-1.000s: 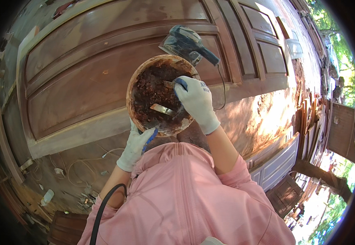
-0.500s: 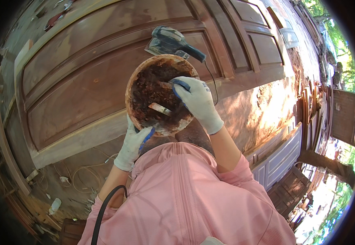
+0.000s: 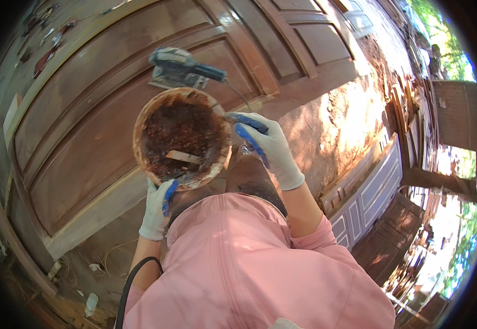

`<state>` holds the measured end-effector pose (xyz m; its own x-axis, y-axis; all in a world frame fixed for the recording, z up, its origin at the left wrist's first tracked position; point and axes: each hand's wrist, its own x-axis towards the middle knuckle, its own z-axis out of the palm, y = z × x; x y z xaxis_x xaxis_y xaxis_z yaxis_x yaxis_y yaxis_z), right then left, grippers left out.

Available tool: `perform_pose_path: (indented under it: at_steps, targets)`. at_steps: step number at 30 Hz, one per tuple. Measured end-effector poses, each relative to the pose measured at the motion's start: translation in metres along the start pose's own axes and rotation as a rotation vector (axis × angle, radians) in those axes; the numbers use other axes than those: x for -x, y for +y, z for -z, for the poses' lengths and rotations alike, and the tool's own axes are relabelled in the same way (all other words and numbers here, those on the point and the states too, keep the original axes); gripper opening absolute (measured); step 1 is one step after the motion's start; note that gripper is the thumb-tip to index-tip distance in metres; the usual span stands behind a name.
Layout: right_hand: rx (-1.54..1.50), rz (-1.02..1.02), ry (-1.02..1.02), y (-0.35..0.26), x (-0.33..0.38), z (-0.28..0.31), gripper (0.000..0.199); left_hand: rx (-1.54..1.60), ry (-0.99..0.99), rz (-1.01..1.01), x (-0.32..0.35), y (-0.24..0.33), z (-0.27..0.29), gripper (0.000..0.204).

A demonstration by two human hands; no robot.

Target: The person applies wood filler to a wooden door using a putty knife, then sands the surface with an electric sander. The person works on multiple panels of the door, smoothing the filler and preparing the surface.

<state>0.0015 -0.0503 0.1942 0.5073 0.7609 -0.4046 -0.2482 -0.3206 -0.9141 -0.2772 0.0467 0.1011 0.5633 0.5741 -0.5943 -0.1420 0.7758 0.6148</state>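
Observation:
A round bucket (image 3: 138,137) with a stained, crusted rim is in front of my lap, tilted so that its inside faces up to me. Dark reddish-brown lumpy stuff (image 3: 175,129) coats its inside, and a flat pale stick (image 3: 183,157) lies on this. My left hand (image 3: 158,211), in a white glove with blue palm, grips the bucket's near-left rim. At its right rim is my gloved right hand (image 3: 268,145), fingers curled; whatever they hold is too blurred to name. Beyond the bucket, a dusty dark power sander (image 3: 175,66) rests on a brown panelled door (image 3: 79,148).
The sander's cord (image 3: 238,94) trails to the right. White panelled doors (image 3: 367,189) and a dark brown door (image 3: 389,236) lean at the right. Cables (image 3: 109,257) and a white bottle (image 3: 91,304) lie on the ground at left. A black cord (image 3: 134,277) runs past my left arm.
My right hand has come out of the bucket's inside to its right rim. The bucket, with my left hand on it, appears further left and slightly lower; the view has shifted too.

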Motion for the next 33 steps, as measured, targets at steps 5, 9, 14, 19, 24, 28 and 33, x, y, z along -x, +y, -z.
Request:
perform_pose_path:
  at_steps: [5,9,14,19,24,28,33]
  targets:
    - [-0.082,0.083,0.148,0.037,-0.007,0.115,0.029,-0.134,-0.057,-0.172,-0.009,-0.05,0.008,0.022]
    - [-0.055,0.074,0.311,0.077,-0.029,0.226,0.029,-0.117,-0.018,-0.208,-0.021,-0.095,-0.028,0.023]
    - [-0.091,-0.012,0.426,0.105,-0.056,0.338,0.029,-0.02,0.0,-0.278,-0.027,-0.139,-0.092,0.038]
    - [-0.098,0.061,0.482,0.119,-0.086,0.427,0.031,0.35,0.081,-0.183,-0.049,-0.17,-0.154,0.051]
    - [0.128,0.156,0.581,0.144,-0.121,0.474,0.03,0.445,0.21,-0.208,-0.063,-0.194,-0.165,0.054]
    - [0.437,0.212,0.7,0.145,-0.144,0.491,0.028,0.478,0.196,-0.192,-0.065,-0.201,-0.151,0.057]
    - [0.582,0.277,0.708,0.148,-0.161,0.51,0.028,0.518,0.276,-0.182,-0.067,-0.206,-0.145,0.058]
